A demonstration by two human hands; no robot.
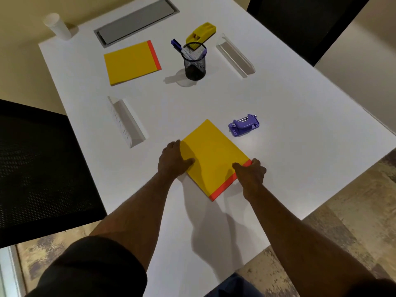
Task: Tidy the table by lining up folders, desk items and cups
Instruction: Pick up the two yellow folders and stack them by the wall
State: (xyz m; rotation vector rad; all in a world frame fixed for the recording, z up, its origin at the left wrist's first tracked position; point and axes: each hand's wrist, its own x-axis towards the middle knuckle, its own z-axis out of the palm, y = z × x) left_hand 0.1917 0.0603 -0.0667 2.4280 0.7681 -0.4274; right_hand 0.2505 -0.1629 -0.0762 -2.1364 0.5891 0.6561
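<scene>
Squaring up folders is the step in hand, I'd say. Bench (pixel 289 116) is white, with most of the stuff scattered at odd angles. Near folder (pixel 214 155), yellow with an orange spine strip, lies flat but skewed right in front of me, spine end toward me. Far folder (pixel 130 62) sits near the far left, well apart and turned a different way. Left hand (pixel 172 160) lies mostly open on the near folder's left edge, thumb on the cover. Right hand (pixel 250 170) pinches the spine corner, thumb on top, fingers curled at the edge. So both hands grip the near folder, not lifting it as far as I can tell.

Two white name stands, one left (pixel 126 121) and one far right (pixel 235 55), are both tilted off-line. Mesh pen cup (pixel 195 62) stands at centre back with pens in it, yellow stapler (pixel 201 34) just behind. Paper cup (pixel 57 25) sits at the far left corner. Purple punch (pixel 244 125) is just beside the near folder's far corner, not touching.

Next move probably calls for rotating the near folder to match the far one without nudging the punch.
</scene>
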